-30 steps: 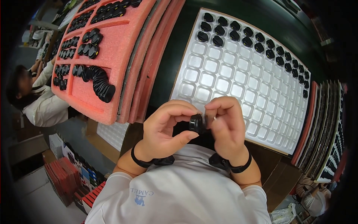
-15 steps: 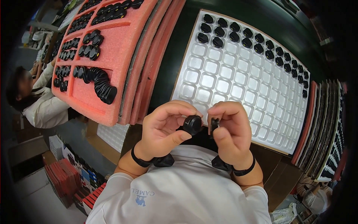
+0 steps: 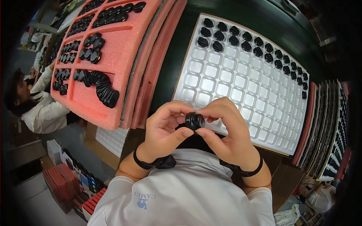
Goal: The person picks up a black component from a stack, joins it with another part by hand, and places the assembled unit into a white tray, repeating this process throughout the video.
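Between the fingertips of both hands, in front of my shirt, is a small round black part with a glossy rim. My left hand pinches it from the left, thumb below and index finger above. From the other side my right hand grips it in the same way, and the two thumbs nearly meet beneath it. The right side of the piece looks like a separate thinner disc set against the body. Just beyond my hands lies a white plastic tray of square pockets, with black parts in its far rows.
At the left, stacked pink foam trays hold rows of black round parts. More trays stand stacked at the right. A person in pale clothing sits at the far left. The dark green tabletop shows between the trays.
My right hand has moved left and brought its small black piece against the round part in my left hand. Before, the two pieces were apart.
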### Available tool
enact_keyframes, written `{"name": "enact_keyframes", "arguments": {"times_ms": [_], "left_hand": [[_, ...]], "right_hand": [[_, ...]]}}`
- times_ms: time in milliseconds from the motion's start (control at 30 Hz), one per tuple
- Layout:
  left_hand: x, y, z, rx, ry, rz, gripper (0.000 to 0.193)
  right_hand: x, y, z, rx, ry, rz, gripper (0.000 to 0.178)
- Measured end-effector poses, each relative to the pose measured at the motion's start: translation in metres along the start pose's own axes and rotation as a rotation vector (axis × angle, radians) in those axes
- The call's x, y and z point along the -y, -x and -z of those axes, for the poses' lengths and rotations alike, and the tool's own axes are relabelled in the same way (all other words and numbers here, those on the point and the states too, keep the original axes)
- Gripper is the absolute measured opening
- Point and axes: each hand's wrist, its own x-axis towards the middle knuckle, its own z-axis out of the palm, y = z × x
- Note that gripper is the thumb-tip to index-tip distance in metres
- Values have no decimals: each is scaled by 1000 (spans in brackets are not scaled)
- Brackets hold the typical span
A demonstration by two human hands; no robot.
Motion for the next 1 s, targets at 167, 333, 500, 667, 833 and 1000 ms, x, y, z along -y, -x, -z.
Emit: {"name": "enact_keyframes", "arguments": {"times_ms": [167, 333, 500, 667, 833, 1000], "left_hand": [[9, -3, 3, -74, -176, 91, 42], [14, -3, 11, 28, -622, 90, 40], [16, -7, 7, 172, -979, 85, 35], [22, -4, 12, 171, -996, 68, 36], [14, -3, 10, 178, -1015, 37, 37], [-37, 9, 11, 231, -1080, -138, 35]], "right_hand": [[-11, -15, 18, 87, 120, -28, 26], [-55, -44, 51, 46, 325, -140, 23], [-116, -72, 80, -77, 614, -319, 21], [-151, -80, 80, -133, 736, -316, 21], [-161, -79, 81, -133, 824, -220, 25], [-131, -78, 69, -134, 837, -102, 29]]}}
